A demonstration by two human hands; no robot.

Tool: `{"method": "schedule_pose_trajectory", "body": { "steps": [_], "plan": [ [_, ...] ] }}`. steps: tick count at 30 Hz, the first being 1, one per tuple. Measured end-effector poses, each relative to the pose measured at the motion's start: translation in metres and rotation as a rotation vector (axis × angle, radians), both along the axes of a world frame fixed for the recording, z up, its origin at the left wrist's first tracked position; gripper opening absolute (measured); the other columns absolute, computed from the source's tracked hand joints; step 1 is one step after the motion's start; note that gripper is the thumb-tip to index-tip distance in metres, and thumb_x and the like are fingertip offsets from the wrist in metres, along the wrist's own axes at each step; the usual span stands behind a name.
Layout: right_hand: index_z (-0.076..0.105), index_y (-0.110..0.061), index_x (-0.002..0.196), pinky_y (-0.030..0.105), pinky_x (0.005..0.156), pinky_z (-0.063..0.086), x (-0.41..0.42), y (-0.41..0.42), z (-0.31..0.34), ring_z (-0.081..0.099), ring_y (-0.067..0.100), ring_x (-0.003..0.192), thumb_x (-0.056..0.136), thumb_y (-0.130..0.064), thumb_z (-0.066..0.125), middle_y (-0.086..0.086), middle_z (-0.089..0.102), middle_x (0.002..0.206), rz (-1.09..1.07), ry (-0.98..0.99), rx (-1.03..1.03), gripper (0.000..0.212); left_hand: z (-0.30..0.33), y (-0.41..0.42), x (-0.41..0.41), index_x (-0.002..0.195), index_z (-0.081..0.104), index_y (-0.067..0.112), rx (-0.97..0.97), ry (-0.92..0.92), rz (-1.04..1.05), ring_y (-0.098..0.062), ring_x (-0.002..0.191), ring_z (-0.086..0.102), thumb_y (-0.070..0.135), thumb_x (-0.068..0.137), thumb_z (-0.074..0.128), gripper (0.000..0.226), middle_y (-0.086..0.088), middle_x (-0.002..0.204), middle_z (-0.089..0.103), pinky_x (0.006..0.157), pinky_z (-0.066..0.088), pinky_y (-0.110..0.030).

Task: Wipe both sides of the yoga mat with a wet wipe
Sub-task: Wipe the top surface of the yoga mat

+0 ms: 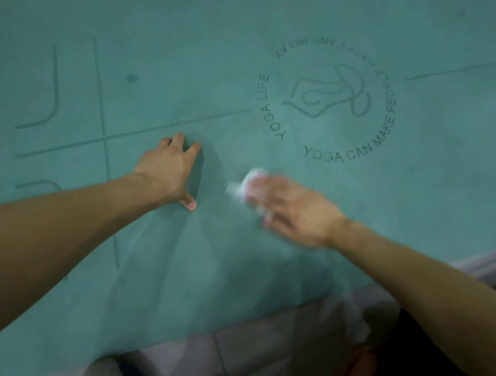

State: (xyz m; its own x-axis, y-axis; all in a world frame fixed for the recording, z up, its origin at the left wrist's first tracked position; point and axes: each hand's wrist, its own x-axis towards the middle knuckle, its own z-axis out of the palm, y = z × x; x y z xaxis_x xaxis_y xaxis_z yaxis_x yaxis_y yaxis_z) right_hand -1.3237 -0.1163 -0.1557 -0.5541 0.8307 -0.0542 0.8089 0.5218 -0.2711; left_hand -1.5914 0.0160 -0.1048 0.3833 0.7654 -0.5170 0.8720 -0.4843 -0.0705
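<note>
A teal yoga mat point(192, 50) lies flat and fills most of the view, with engraved guide lines at the left and a round "YOGA LIFE" logo point(327, 102) at the upper right. My left hand point(168, 171) presses on the mat near its middle, fingertips and thumb spread on the surface. My right hand point(294, 209), blurred by motion, holds a white wet wipe point(245, 183) against the mat just below the logo. The wipe sticks out past my fingertips to the left.
Pale tiled floor point(257, 351) shows along the mat's near edge and at the top left corner. A dark shape point(434, 365) and part of my clothing sit at the bottom right, off the mat.
</note>
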Motion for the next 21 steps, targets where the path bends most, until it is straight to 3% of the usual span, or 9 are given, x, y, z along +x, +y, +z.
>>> {"method": "schedule_pose_trajectory", "body": {
  "steps": [2, 4, 6, 9, 11, 14, 16, 19, 21],
  "plan": [
    [0.028, -0.022, 0.165, 0.046, 0.128, 0.023, 0.034, 0.027, 0.007, 0.006, 0.019, 0.162, 0.110, -0.055, 0.021, 0.003, 0.018, 0.174, -0.585, -0.050, -0.022, 0.064, 0.001, -0.010, -0.001, 0.149, 0.040, 0.026, 0.030, -0.035, -0.043, -0.035, 0.127, 0.047, 0.048, 0.057, 0.101, 0.112, -0.011, 0.137, 0.036, 0.086, 0.057, -0.051],
    [0.023, -0.014, 0.166, 0.047, 0.131, 0.014, 0.023, 0.025, 0.005, -0.003, 0.022, 0.162, 0.107, -0.061, 0.016, 0.007, 0.009, 0.176, -0.846, -0.018, -0.077, 0.076, 0.000, -0.026, -0.002, 0.144, 0.044, 0.026, 0.067, -0.066, -0.161, -0.033, 0.121, 0.048, 0.031, 0.074, 0.093, 0.085, -0.011, 0.135, 0.035, 0.079, 0.058, -0.049],
    [0.020, -0.008, 0.166, 0.048, 0.131, 0.013, -0.023, -0.012, 0.004, -0.006, 0.027, 0.162, 0.109, -0.053, 0.031, 0.009, 0.005, 0.176, -0.490, 0.046, -0.065, 0.074, -0.001, -0.043, -0.001, 0.142, 0.046, 0.026, 0.068, -0.088, -0.277, -0.033, 0.120, 0.048, 0.014, 0.093, 0.069, 0.056, -0.010, 0.134, 0.038, 0.077, 0.058, -0.049],
    [0.031, -0.011, 0.164, 0.046, 0.131, 0.016, -0.043, -0.061, 0.002, 0.003, 0.024, 0.163, 0.113, -0.042, 0.039, 0.007, 0.017, 0.174, 0.284, 0.007, -0.054, 0.060, 0.000, -0.057, -0.003, 0.145, 0.045, 0.024, 0.057, -0.073, -0.309, -0.033, 0.124, 0.046, 0.006, 0.099, 0.047, 0.049, -0.009, 0.136, 0.041, 0.081, 0.058, -0.049],
    [0.025, -0.022, 0.166, 0.046, 0.129, 0.021, -0.007, -0.037, 0.002, 0.006, 0.019, 0.162, 0.114, -0.041, 0.033, 0.001, 0.018, 0.174, 0.067, -0.040, 0.010, 0.056, 0.003, -0.058, -0.005, 0.150, 0.041, 0.022, 0.052, -0.067, -0.335, -0.033, 0.129, 0.044, 0.005, 0.099, 0.043, 0.054, -0.009, 0.140, 0.039, 0.084, 0.057, -0.048],
    [0.018, -0.018, 0.167, 0.047, 0.130, 0.017, 0.017, -0.020, 0.011, -0.001, 0.022, 0.163, 0.110, -0.057, 0.021, 0.005, 0.012, 0.175, -0.739, -0.010, -0.083, 0.069, 0.004, -0.063, -0.010, 0.162, 0.026, 0.021, 0.023, -0.023, -0.347, -0.030, 0.144, 0.035, 0.003, 0.098, 0.047, 0.070, -0.007, 0.151, 0.031, 0.092, 0.054, -0.046],
    [0.015, -0.006, 0.166, 0.048, 0.131, 0.011, -0.019, -0.049, 0.012, -0.012, 0.026, 0.161, 0.108, -0.062, 0.027, 0.013, 0.003, 0.175, -0.569, -0.016, -0.069, 0.082, 0.003, -0.065, -0.016, 0.167, 0.014, 0.020, 0.015, 0.009, -0.368, -0.029, 0.153, 0.026, 0.008, 0.099, 0.052, 0.079, -0.007, 0.159, 0.024, 0.097, 0.053, -0.044],
    [0.024, -0.013, 0.166, 0.045, 0.131, 0.014, -0.036, -0.094, 0.010, -0.002, 0.023, 0.163, 0.110, -0.054, 0.039, 0.005, 0.012, 0.175, 0.231, -0.044, -0.105, 0.071, -0.003, -0.067, -0.021, 0.168, 0.007, 0.020, -0.003, 0.024, -0.352, -0.029, 0.160, 0.013, 0.035, 0.102, 0.060, 0.086, -0.008, 0.169, 0.012, 0.107, 0.050, -0.048],
    [0.027, -0.022, 0.166, 0.044, 0.130, 0.020, -0.001, -0.074, 0.005, 0.008, 0.019, 0.162, 0.112, -0.047, 0.036, 0.000, 0.019, 0.174, 0.049, -0.072, -0.008, 0.060, -0.005, -0.072, -0.021, 0.169, 0.003, 0.022, -0.059, 0.036, -0.293, -0.028, 0.162, 0.005, 0.059, 0.096, 0.064, 0.102, -0.008, 0.174, -0.001, 0.116, 0.045, -0.052]
  ]
}}
